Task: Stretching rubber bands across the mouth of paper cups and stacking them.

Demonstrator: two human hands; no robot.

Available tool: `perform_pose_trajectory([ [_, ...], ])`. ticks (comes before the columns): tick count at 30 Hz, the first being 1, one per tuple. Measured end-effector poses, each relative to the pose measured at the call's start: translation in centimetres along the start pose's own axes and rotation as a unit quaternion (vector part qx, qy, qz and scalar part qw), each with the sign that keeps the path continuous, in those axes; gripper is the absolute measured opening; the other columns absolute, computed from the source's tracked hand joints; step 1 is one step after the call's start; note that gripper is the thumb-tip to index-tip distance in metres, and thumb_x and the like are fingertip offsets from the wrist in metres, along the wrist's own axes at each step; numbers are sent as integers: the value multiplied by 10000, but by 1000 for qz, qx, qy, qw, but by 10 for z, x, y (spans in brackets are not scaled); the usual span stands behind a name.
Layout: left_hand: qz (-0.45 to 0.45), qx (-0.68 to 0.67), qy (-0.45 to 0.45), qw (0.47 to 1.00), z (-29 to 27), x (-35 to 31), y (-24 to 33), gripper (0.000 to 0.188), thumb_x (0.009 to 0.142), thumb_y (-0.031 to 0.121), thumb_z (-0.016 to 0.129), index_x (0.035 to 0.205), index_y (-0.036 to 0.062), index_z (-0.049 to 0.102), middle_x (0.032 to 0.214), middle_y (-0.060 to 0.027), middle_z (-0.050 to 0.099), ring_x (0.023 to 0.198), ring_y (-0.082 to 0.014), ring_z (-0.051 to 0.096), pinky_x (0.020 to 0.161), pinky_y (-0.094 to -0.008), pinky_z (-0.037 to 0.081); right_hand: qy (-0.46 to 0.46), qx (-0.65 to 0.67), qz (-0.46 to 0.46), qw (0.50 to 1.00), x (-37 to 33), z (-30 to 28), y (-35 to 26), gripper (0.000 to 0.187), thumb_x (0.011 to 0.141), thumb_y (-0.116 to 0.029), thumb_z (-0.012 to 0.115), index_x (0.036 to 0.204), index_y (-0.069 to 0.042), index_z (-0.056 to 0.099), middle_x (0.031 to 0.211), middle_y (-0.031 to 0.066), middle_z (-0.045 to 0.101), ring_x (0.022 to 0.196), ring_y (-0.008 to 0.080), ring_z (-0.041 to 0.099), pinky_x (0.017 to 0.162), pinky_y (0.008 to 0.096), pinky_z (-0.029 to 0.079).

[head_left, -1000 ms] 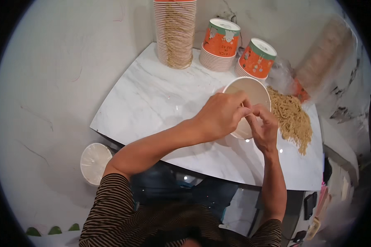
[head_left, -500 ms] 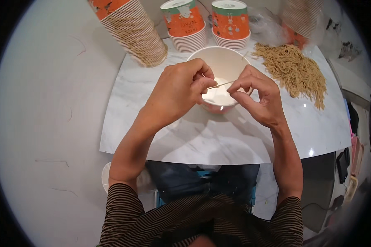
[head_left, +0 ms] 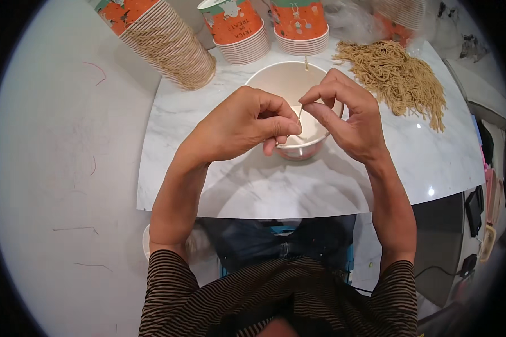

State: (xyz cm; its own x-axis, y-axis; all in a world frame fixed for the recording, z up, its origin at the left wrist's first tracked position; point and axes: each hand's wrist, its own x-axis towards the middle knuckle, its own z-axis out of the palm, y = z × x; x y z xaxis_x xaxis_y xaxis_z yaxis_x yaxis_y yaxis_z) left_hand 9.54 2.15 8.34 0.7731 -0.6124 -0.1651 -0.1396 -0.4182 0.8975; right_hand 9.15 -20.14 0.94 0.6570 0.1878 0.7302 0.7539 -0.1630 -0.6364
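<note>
A large white paper bucket [head_left: 262, 78] with an orange printed outside stands on the table, its mouth turned up towards me. Above its near rim, my left hand [head_left: 239, 123] is closed in a pinch on a thin tan cord [head_left: 299, 116]. My right hand [head_left: 351, 115] pinches the same cord between thumb and forefinger a little higher up. Only a short length shows between the two hands; the fingers cover the rest. A short bit of tan cord [head_left: 307, 65] also hangs at the bucket's far rim.
Many loose tan cords [head_left: 396, 78] lie heaped at the back right. A tall leaning stack of buckets [head_left: 168, 48] strung with cords stands at the back left. Two shorter bucket stacks [head_left: 243, 49] [head_left: 302, 46] and clear plastic wrap [head_left: 351, 22] are behind. A wall [head_left: 67, 168] borders the left.
The cord between my hands has turned from nearly level to steep. My right hand has moved left, closer to my left hand. The whole view has shifted slightly.
</note>
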Motion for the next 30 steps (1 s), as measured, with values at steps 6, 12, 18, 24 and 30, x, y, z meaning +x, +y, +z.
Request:
perform_pose_trajectory([
  [6, 17, -49, 31, 998, -5, -4, -4, 171, 1020, 132, 677, 993, -35, 697, 776, -39, 679, 617, -78, 597, 573, -223, 470, -37, -7, 4, 999, -5, -6, -4, 133, 800, -12, 732, 927, -48, 744, 852, 40, 605, 828, 190, 581, 756, 335, 456],
  [12, 32, -92, 67, 993, -2, -10, -10, 196, 1032, 173, 681, 1001, -20, 692, 794, -31, 675, 632, -79, 605, 592, -220, 482, -47, -88, -31, 995, -5, 6, -11, 177, 770, -114, 833, 927, -67, 765, 865, 49, 623, 835, 231, 588, 826, 360, 427],
  [18, 34, -96, 68, 993, 1, -11, -10, 194, 1033, 171, 684, 1008, -22, 692, 802, -33, 685, 649, -81, 619, 611, -219, 501, -68, -90, -39, 993, -6, 7, -5, 139, 769, -91, 837, 877, -60, 756, 823, 35, 622, 796, 209, 586, 810, 353, 415],
  [24, 27, -95, 77, 992, -1, -11, -10, 141, 1013, 119, 693, 1021, -21, 686, 832, -37, 701, 711, -90, 652, 668, -225, 543, -30, -76, -20, 996, -7, 9, -2, 84, 792, -54, 779, 830, -51, 703, 807, 38, 628, 780, 208, 594, 801, 359, 424],
  [30, 32, -80, 79, 993, -14, -21, -7, 168, 963, 30, 711, 1108, -26, 647, 927, -99, 752, 825, -112, 717, 762, -245, 590, -39, -96, -3, 995, -6, 5, -2, 77, 802, -75, 765, 823, -55, 694, 801, 46, 629, 781, 219, 604, 811, 363, 437],
])
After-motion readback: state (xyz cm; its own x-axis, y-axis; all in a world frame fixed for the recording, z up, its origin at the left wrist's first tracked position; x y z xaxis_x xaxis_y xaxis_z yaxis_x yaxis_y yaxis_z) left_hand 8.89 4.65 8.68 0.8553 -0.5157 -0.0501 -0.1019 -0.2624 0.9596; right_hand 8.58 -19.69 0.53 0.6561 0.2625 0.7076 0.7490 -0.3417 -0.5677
